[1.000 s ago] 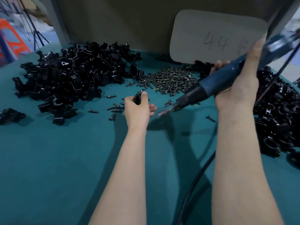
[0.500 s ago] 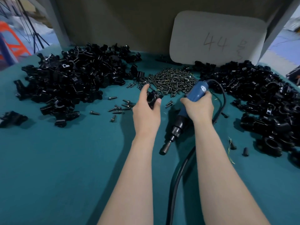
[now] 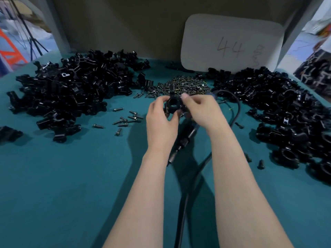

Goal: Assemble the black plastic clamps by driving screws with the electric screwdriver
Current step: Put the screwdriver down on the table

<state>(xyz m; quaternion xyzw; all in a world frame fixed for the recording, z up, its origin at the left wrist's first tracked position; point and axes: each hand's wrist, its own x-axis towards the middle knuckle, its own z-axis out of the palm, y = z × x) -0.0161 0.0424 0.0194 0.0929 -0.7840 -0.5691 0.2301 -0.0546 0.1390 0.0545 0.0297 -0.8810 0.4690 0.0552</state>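
Black clamp (image 3: 173, 103) between left hand (image 3: 162, 120) and right hand (image 3: 201, 110)

Saw a teal cloth (image 3: 71, 194) spread under and around the left hand (image 3: 162, 120) and the right hand (image 3: 202, 111). Found a white card (image 3: 231, 33) with rounded corners beyond the right hand, upright before a dull brown back panel (image 3: 125, 24), marked "44" by hand with a scribble beside it too faint to read. Noted a grey post (image 3: 57, 27) far beyond the left hand and to its left, and a second grey post (image 3: 292, 33) just right of the card. Made out an orange frame (image 3: 17, 57) and black tripod legs (image 3: 32, 45) further left still, both blurred. Glimpsed a dark patterned shape (image 3: 317, 74) far right of the right hand, too blurred to tell.
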